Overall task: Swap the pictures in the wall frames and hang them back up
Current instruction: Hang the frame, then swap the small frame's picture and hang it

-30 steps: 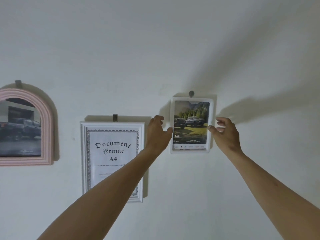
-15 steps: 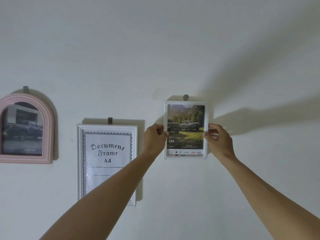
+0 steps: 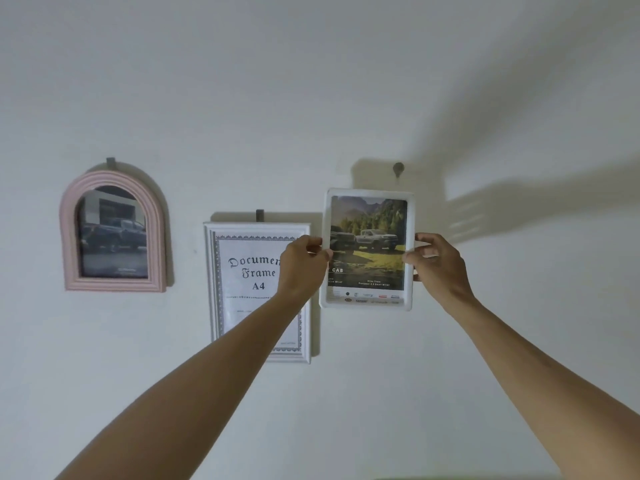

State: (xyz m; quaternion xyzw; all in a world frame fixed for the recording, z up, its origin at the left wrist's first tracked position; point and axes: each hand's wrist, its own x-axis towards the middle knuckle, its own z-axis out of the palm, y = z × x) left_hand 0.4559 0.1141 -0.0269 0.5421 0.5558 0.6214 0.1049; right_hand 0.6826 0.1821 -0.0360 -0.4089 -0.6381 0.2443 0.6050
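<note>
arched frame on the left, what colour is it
Pink, with ridged moulding: the arched frame in the head view.

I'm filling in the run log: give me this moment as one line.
left hand: grips white frame left edge | right hand: grips right edge | frame: below wall hook, off it

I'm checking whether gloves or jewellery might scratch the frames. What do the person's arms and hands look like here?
Both forearms are bare as far as the picture shows, with no sleeves in view. The left hand and right hand wear no gloves, and no watch, bracelet or ring shows on the visible sides. Some fingers are hidden, so a ring there cannot be ruled out.
</note>
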